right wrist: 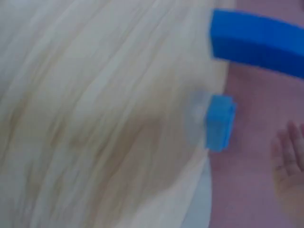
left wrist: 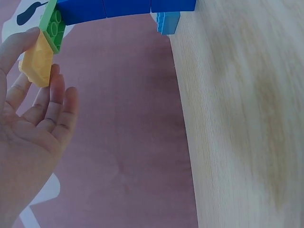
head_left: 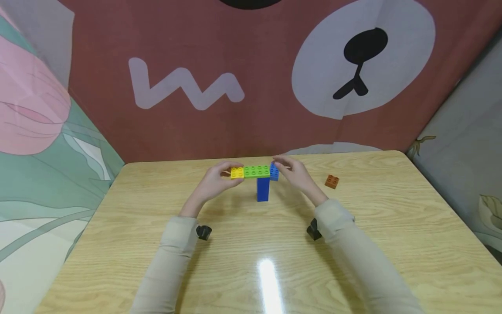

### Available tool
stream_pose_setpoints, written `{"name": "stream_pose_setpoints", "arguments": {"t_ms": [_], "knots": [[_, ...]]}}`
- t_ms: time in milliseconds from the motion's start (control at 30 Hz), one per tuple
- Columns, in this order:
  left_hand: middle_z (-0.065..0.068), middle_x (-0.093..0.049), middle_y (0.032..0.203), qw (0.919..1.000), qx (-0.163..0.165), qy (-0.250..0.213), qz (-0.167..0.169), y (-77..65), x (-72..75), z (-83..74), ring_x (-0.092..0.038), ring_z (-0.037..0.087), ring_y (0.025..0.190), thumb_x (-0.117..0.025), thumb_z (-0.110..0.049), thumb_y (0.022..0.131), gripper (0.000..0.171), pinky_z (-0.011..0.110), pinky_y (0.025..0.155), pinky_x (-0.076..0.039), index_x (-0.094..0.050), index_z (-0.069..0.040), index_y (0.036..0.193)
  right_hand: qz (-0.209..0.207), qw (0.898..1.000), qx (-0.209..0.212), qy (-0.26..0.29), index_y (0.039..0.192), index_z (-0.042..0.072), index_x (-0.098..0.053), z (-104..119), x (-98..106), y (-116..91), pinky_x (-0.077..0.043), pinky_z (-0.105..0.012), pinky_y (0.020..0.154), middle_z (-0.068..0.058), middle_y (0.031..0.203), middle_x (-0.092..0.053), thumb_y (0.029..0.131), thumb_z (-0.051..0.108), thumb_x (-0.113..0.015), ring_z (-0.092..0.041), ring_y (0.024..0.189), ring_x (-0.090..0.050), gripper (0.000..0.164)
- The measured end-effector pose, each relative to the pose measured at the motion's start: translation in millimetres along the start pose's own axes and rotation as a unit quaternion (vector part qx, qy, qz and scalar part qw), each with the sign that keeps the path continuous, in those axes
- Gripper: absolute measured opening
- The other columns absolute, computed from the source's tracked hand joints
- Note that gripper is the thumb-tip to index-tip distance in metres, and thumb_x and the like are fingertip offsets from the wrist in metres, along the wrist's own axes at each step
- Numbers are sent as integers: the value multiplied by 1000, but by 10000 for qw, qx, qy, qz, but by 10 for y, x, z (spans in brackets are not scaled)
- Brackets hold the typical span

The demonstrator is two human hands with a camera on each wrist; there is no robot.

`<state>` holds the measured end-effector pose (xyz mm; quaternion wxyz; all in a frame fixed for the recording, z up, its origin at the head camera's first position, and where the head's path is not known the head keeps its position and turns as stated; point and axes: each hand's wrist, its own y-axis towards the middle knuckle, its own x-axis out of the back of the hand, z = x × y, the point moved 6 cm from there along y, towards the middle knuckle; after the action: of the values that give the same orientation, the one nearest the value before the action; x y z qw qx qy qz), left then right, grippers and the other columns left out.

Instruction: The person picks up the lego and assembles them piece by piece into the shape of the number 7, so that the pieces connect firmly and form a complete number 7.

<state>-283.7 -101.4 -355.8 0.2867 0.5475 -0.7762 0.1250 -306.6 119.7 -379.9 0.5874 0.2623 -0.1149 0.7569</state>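
Note:
My left hand (head_left: 213,182) pinches a yellow toy brick (head_left: 237,172) between thumb and fingers. That brick meets the left end of a long green brick (head_left: 256,171), which lies across the top of an upright column of blue bricks (head_left: 263,192). Whether yellow and green are locked together, I cannot tell. To the column's right my right hand (head_left: 295,173) is raised with its fingers extended. In the right wrist view this hand (right wrist: 290,166) holds nothing and is apart from a light blue brick (right wrist: 219,122) on the table behind the column.
An orange-brown brick (head_left: 331,181) lies on the wooden table (head_left: 243,253) to the right. Behind the table's far edge hangs a reddish printed cloth (head_left: 266,109). Each wrist carries a small black camera.

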Motion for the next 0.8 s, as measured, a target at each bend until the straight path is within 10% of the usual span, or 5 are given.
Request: {"name": "stream_pose_setpoints", "arguments": {"t_ms": [133,267,400,633,800], "knots": [[7,-62,126,10000,-33,-4,11,-1,1,9,-57,23,109,-71,-21,86,41,41,98,-50,-62,-12,126,341,9912,-91,-1272,135,-1,-50,-149,-62,77,-43,-50,106,-23,138,-50,98,9,-51,-38,127,-49,38],[6,-61,126,10000,-31,0,13,-3,-5,10,-57,23,109,-71,-22,87,41,40,98,-50,-62,-13,126,887,9595,255,-2662,137,-3,-47,-226,-182,103,-38,-53,110,-27,142,-42,93,5,-58,-44,131,-43,46],[7,-62,126,10000,-25,-8,25,-2,-11,6,-57,23,109,-70,-22,87,42,41,97,-50,-61,-13,126,1242,9420,278,-3105,142,0,-41,-256,-271,82,-35,-57,111,-30,150,-30,95,10,-57,-49,134,-36,51],[7,-61,124,10000,-25,13,38,1,-10,4,-57,23,107,-70,-23,87,42,41,97,-50,-61,-13,127,1396,9457,-42,-2937,142,4,-43,-300,-281,50,-37,-57,109,-28,153,-24,99,17,-52,-49,135,-34,46],[7,-61,125,10000,-28,-8,35,-7,-9,8,-57,23,107,-70,-22,87,42,41,97,-50,-61,-12,127,1061,9632,-40,-2467,111,3,-61,-277,-211,39,-48,-48,97,-22,136,-47,94,17,-60,-36,115,-54,22]]}}
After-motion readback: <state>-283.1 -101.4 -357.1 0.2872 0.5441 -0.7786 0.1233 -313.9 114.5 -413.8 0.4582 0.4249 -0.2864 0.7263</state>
